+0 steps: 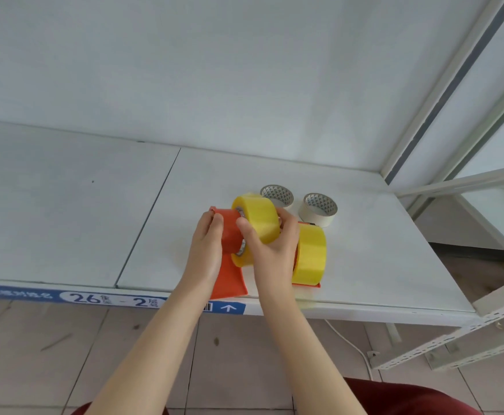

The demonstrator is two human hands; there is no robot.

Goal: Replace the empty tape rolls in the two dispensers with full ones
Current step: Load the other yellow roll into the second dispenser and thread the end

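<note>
An orange tape dispenser [230, 281] stands near the front edge of the white shelf [364, 250]. My left hand [207, 250] grips its orange hub. My right hand [270, 244] holds a full yellow tape roll [259, 217] that sits partly over that hub. Just right of my right hand stands a second orange dispenser [307, 285], mostly hidden, with a full yellow roll [310, 254] mounted on it. Two empty white cores [277, 197] [318, 209] lie flat behind the dispensers.
The shelf's front edge carries a blue label strip [104, 298]. Metal shelf uprights [442, 94] and a perforated rail [454, 339] stand at the right. Tiled floor [65, 348] and a white cable [352, 342] lie below.
</note>
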